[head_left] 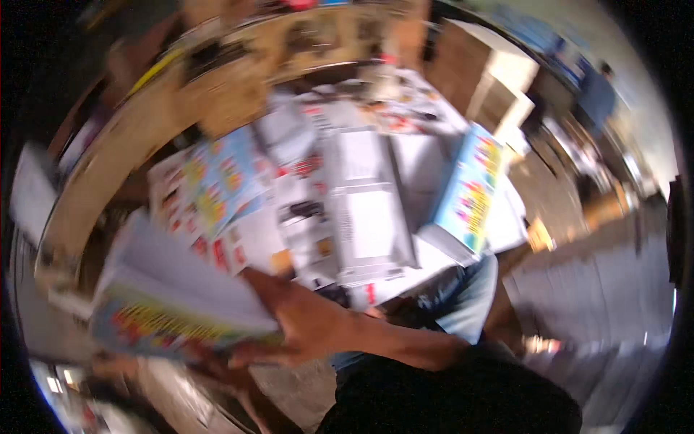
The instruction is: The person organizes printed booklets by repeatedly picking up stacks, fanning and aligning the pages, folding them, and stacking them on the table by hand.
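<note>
A thick stack of booklets (188, 289) with a colourful, mostly blue and yellow cover is tilted at the lower left, its white page edges facing up. My right hand (293, 318) reaches across from the right and is closed on the stack's right end, thumb above and fingers below. My left hand (213, 372) is under the lower edge of the stack. Its fingers are blurred and partly hidden, so I cannot tell how they are set.
A grey tray-like frame (336, 231) with white paper in it lies mid-table. Another colourful stack (470, 192) leans right of it. Blue printed sheets (224, 177) lie left. A curved wooden edge (119, 177) bounds the table's far left side; a wooden box (463, 69) stands back right.
</note>
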`<state>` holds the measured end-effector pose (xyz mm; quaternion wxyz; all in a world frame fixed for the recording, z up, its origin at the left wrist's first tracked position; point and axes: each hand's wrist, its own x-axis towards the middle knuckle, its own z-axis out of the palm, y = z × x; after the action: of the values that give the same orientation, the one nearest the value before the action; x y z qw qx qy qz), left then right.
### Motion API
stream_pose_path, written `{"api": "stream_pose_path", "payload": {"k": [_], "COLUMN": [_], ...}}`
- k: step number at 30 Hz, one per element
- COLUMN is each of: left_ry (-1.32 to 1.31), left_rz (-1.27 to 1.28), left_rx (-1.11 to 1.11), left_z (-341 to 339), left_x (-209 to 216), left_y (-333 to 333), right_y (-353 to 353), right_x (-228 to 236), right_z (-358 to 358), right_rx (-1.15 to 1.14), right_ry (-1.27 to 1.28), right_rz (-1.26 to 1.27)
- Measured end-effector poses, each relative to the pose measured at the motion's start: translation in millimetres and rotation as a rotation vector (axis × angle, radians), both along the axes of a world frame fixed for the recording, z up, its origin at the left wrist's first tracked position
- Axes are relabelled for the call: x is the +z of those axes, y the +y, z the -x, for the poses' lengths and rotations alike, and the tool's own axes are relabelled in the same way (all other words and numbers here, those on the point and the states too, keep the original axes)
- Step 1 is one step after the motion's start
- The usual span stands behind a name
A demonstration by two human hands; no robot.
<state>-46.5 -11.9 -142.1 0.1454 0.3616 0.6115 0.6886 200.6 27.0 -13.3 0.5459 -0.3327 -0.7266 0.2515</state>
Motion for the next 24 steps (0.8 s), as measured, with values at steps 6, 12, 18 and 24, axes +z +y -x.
{"api": "stream_pose_path", "payload": {"k": [6,12,18,24], "left_ry": [0.012,-0.343,0.147,0.078], "left_rz": [0.104,0.226,0.387,0.804], "left_rx": [-0.197,-1.297,-1.467,-1.58], "left_z": [-104.9,-230.1,-319.2,-405.2], "left_x": [121.2,175.2,163.9,149.5], "left_y": [30.0,92.9,127.9,159.2], "right_y": [-49.1,-84.0,-95.0,-68.3], "right_x": [53.6,57.3,71.6,28.9], "right_z": [-73.4,-173.6,-267.1,-306.6], "right_rx": [0.112,-0.345,-0.679,-0.649], "right_ry": [0.002,0.441,0.729,0.933], "right_rz": [0.454,0.304,0.355,0.428]}}
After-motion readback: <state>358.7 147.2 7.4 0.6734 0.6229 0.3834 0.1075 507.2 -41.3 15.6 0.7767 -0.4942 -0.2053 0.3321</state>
